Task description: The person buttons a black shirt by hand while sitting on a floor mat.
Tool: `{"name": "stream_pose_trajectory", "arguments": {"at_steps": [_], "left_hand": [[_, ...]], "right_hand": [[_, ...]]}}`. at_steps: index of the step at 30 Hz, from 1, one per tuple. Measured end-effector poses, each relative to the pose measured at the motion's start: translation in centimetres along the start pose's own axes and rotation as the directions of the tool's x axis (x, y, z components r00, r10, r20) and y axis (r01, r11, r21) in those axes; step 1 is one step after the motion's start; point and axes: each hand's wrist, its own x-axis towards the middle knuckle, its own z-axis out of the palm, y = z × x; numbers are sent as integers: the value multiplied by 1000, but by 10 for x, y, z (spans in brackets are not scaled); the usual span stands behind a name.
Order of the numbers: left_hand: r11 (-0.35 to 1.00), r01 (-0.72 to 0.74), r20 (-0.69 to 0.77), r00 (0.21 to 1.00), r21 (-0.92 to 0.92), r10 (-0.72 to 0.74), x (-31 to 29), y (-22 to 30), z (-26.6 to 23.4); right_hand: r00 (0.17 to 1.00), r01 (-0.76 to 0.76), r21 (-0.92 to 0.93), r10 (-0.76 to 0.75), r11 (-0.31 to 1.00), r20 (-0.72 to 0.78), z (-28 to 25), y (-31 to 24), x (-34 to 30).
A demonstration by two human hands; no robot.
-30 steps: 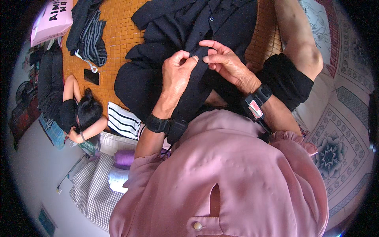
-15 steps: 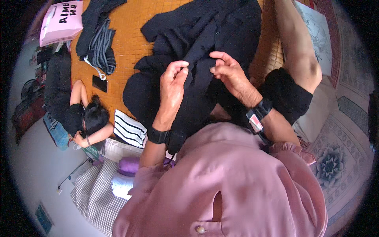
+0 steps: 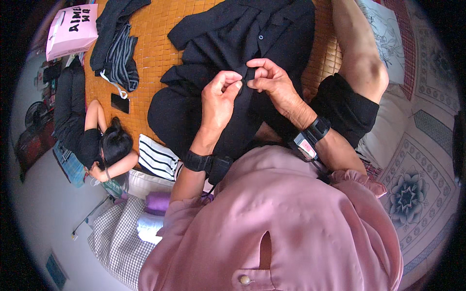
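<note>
A black buttoned garment (image 3: 208, 53) lies spread over the mat in front of me and across my lap. One round button (image 3: 260, 37) catches the light on its front strip. My left hand (image 3: 219, 99) has thumb and forefinger pinched on the garment's edge. Close beside it, my right hand (image 3: 275, 89) also grips the fabric, its thumb against curled fingers. A small fold of black cloth stands up between the two hands. Whether a button sits under the fingertips is hidden. Both wrists wear black straps.
A woven orange-brown mat (image 3: 150, 48) lies underneath. To the left are a dark phone (image 3: 120, 104), dark striped clothing (image 3: 124, 58), a pink bag (image 3: 73, 36) and a person (image 3: 94, 131) lying down. A striped cloth (image 3: 158, 157) is near my left forearm. My bare leg (image 3: 361, 48) extends at right.
My hands have come together from apart and now pinch the garment's edge. The cloth between them is lifted into a small fold, and the button above shows more brightly.
</note>
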Motion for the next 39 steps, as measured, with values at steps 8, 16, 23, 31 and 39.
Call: {"name": "stream_pose_trajectory", "arguments": {"at_steps": [8,16,23,31,39], "left_hand": [[996,35,-7,999,-80,-35,-3,-6,3],[998,47,-2,999,40,-47,-2,-8,6],[999,27,24,999,-26,-27,0,-11,2],[992,59,80,994,110,-68,-2,-7,1],[992,95,29,995,80,-97,-1,-10,0]], "right_hand": [[1000,-15,43,15,999,17,-2,4,0],[999,-38,18,38,999,-6,-3,9,2],[997,-50,10,51,999,-53,-3,8,5],[999,-37,-35,36,999,-31,-5,10,3],[996,-86,-3,86,996,9,-9,10,1]]}}
